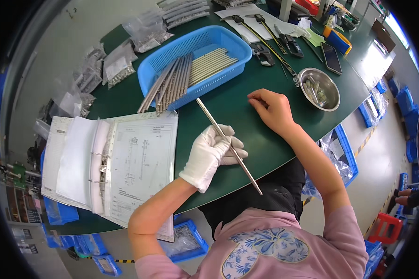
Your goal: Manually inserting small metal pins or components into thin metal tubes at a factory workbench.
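Observation:
My left hand (pixel 212 151), in a white glove, is closed around a slim metal rod (pixel 208 114). The rod slants over the table, its upper end near a blue plastic basket (pixel 239 70) and its lower end over my lap. My right hand (pixel 275 110) is bare and rests on the green table with its fingers curled; nothing shows in it. To its right stands a steel bowl (pixel 333 102) of small pale cylindrical pieces. Inside the basket, grey rods (pixel 174 80) lean over the near rim, and paler rods (pixel 212 65) lie in a row.
An open ring binder (pixel 139 158) with a technical drawing covers the left of the table. Beyond the basket lie calipers (pixel 265 35), measuring tools and a phone (pixel 331 59). Bags of small parts (pixel 119 62) line the far left edge. Blue crates (pixel 343 153) stand below the table.

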A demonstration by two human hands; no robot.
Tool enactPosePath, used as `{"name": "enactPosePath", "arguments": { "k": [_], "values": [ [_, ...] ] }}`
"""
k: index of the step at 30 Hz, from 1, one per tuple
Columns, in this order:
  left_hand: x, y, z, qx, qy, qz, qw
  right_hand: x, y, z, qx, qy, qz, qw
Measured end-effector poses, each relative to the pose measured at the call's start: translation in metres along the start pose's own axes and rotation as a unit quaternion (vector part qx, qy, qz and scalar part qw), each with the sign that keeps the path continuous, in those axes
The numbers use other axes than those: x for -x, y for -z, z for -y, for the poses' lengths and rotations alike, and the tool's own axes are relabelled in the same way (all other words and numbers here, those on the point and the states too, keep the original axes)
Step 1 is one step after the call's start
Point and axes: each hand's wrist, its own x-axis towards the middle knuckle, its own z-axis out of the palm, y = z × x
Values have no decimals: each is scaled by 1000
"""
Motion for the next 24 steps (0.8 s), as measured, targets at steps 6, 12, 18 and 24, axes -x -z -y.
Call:
{"name": "enactPosePath", "arguments": {
  "k": [6,12,18,24],
  "values": [
    [5,0,25,52,124,32,990,11,13,9,110,49,51,991],
    [5,-6,22,-1,172,7,985,13,2,43,-26,83,76,993],
    [5,-4,11,29,221,26,974,13,-18,47,-25,77,143,986],
    [7,-6,9,28,230,24,973,15,-23,41,-44,58,151,986]
  ]
}}
